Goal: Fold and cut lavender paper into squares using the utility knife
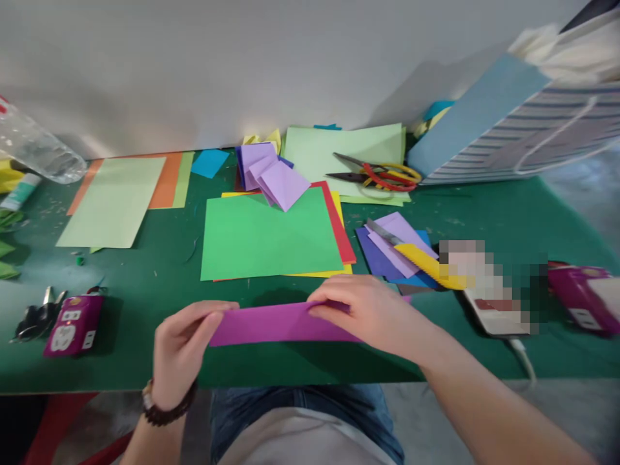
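A folded strip of purple paper (276,324) lies low over the front of the green table (145,265). My left hand (181,352) pinches its left end, fingers closed on the paper. My right hand (371,310) presses down on its right end with the fingers curled over the top edge. A bead bracelet sits on my left wrist.
A green sheet (266,236) on red and yellow sheets lies just beyond the strip, with lilac folded pieces (274,177) behind. Scissors (382,174) rest on pale green paper. A yellow-handled cutter (416,255), a striped bag (523,129), a plastic bottle (39,152) and magenta boxes (72,325) surround the work area.
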Demonstrator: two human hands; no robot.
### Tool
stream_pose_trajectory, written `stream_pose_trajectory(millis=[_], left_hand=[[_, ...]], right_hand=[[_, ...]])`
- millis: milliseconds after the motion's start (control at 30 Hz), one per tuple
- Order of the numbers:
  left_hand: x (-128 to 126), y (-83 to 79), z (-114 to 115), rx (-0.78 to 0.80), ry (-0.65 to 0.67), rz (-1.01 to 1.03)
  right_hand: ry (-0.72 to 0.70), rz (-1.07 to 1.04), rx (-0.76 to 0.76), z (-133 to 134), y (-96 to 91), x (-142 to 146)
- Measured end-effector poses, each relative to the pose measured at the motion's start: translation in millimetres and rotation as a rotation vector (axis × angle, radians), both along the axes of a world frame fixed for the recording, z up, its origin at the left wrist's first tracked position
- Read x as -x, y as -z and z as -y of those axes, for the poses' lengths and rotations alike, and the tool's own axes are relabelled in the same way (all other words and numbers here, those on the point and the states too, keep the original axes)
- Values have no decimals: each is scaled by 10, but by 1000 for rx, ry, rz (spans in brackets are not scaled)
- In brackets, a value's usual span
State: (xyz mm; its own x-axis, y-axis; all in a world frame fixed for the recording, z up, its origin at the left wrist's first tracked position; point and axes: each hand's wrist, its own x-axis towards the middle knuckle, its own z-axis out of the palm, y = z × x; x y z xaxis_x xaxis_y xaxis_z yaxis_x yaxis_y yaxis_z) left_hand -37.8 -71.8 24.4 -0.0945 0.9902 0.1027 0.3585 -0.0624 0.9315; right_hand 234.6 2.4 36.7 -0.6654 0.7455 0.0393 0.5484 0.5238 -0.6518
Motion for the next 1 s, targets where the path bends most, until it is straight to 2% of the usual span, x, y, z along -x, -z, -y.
stream_pose_trajectory(millis=[33,100,167,233,333,433,500,600,733,800,1000], left_hand=[[62,-75,-12,-188,107,-88],[133,-182,-41,-446,409,-293],[141,-176,-61,-550,591,-459],[127,-42,-51,-539,677,-585],[130,240,23,-462,753,-725],[143,377,71,-419,813,-747],[104,373,15,-422,812,-739],[-69,362,-229,-462,846,-736],[-363,481,-640,-498,1181,-773],[-446,554,-767,-482,1251,-781],[-449,626,-808,-457,1283,-761]], right_hand=[[0,-24,-109,38,-25,-104],[-1,-59,-388,155,-10,-284],[-1,29,-577,304,125,-402],[17,119,-641,457,358,-457],[50,170,-598,645,719,-474],[99,165,-518,754,907,-477],[148,128,-486,791,939,-467],[263,79,-461,834,936,-409],[425,88,-461,903,916,-284],[498,118,-458,939,900,-220],[497,138,-359,1000,879,-47]])
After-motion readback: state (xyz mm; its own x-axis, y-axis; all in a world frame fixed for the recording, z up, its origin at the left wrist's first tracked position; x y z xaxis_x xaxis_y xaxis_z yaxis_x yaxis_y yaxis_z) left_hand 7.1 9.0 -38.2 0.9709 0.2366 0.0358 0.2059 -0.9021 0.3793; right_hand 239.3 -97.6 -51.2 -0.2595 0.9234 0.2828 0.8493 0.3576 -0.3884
